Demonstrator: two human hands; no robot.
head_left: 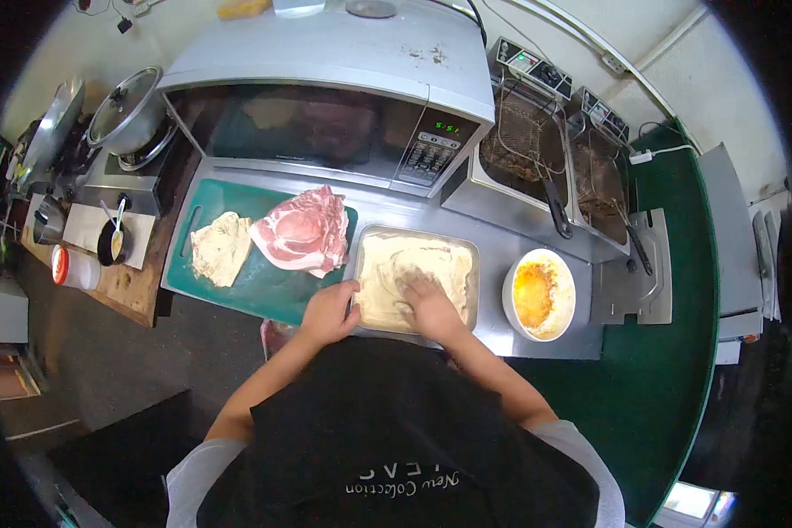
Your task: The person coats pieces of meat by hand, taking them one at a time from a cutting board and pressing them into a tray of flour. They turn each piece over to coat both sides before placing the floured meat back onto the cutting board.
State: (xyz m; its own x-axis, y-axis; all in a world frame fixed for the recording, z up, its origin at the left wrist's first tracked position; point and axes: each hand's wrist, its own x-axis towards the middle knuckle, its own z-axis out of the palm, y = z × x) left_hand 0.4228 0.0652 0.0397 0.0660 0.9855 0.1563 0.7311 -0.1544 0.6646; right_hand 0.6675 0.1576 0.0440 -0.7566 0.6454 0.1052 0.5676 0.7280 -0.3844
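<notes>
A metal tray (472, 251) filled with pale flour or breading sits on the steel counter in front of me. My right hand (429, 304) presses down into the coating inside the tray; whether a piece of meat lies under it I cannot tell. My left hand (327, 312) grips the tray's near left edge. To the left, a green cutting board (264, 286) carries raw pink pork slices (301, 231) and one coated, pale cutlet (220, 248).
A white bowl of beaten egg (539, 295) stands right of the tray. Behind are a microwave (326, 97) and two deep fryers with baskets (528, 141). A lidded pot on a burner (128, 114) and a small black cup (113, 244) are at the left.
</notes>
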